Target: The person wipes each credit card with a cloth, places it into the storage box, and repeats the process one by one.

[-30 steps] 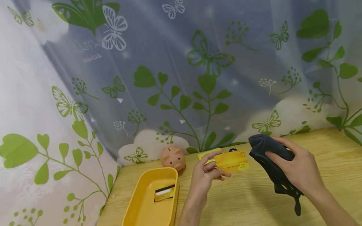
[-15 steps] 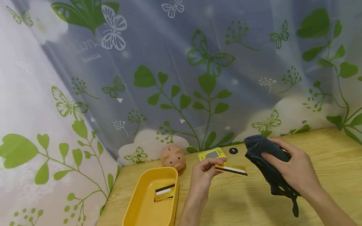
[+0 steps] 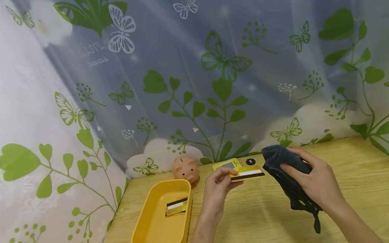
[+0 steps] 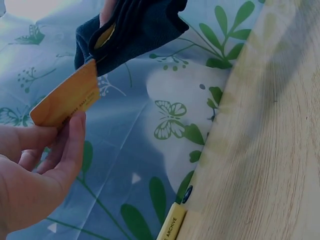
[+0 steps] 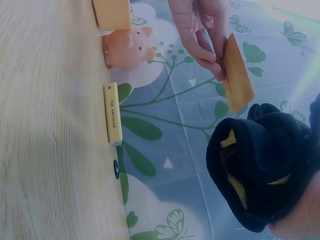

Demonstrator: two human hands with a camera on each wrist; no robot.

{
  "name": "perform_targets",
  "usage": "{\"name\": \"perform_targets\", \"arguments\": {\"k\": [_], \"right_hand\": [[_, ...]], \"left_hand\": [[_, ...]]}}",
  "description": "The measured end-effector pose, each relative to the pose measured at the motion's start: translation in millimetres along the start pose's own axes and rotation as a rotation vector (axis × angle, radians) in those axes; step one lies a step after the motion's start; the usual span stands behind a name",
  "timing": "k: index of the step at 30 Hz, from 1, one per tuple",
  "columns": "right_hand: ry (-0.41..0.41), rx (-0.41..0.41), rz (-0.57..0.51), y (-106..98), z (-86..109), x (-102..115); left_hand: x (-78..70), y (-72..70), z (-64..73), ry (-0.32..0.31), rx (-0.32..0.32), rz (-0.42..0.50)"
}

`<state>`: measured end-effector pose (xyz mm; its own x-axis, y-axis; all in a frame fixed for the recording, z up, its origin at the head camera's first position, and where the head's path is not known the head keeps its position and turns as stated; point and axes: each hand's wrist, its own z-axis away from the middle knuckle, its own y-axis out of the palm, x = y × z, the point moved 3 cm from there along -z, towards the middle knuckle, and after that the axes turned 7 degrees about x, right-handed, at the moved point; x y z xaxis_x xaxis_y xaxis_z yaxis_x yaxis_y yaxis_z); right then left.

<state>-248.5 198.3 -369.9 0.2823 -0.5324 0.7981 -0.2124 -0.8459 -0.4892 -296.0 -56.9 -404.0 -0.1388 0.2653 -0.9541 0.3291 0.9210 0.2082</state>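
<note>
My left hand [image 3: 217, 190] pinches a gold bank card [image 3: 248, 173] between thumb and fingers, above the table. The card's striped back faces the head camera; its printed front shows in the left wrist view. To its right, my right hand [image 3: 317, 178] grips a dark blue cloth pouch [image 3: 281, 162] with a cord hanging down. In the right wrist view the mouth of the pouch [image 5: 260, 155] gapes, with yellow bits visible inside. The card's far end points at the pouch, with a small gap between them in the right wrist view.
A yellow tray [image 3: 155, 235] on the left holds bank cards [image 3: 176, 207] by its right wall. Behind it sits a pink piggy bank [image 3: 185, 170]. A yellow box [image 5: 113, 115] marked "THE ARCHIVE" and a black round chip [image 3: 250, 162] lie along the table's back edge, by the patterned curtain.
The card has turned in my left hand, from its gold front to its striped back towards the head camera, then tilted up slightly. My right hand and the pouch have shifted slightly left.
</note>
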Motion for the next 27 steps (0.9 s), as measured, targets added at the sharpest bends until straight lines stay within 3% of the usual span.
{"name": "perform_targets", "arguments": {"k": [10,17,23,27], "right_hand": [[0.003,-0.001,0.000,-1.7,-0.6,0.2],[-0.010,-0.008,0.006,-1.8,-0.1,-0.2],[-0.048,-0.003,-0.013,0.9,2.0,4.3],[-0.074,0.011,-0.033,8.2,4.4,9.5]], "left_hand": [[-3.9,-2.2,0.9,-0.019,0.000,0.049],[-5.7,-0.4,1.5,-0.032,0.045,0.118],[-4.3,3.8,2.1,-0.055,0.072,0.022],[-3.4,7.0,1.7,-0.057,0.090,0.005]]}}
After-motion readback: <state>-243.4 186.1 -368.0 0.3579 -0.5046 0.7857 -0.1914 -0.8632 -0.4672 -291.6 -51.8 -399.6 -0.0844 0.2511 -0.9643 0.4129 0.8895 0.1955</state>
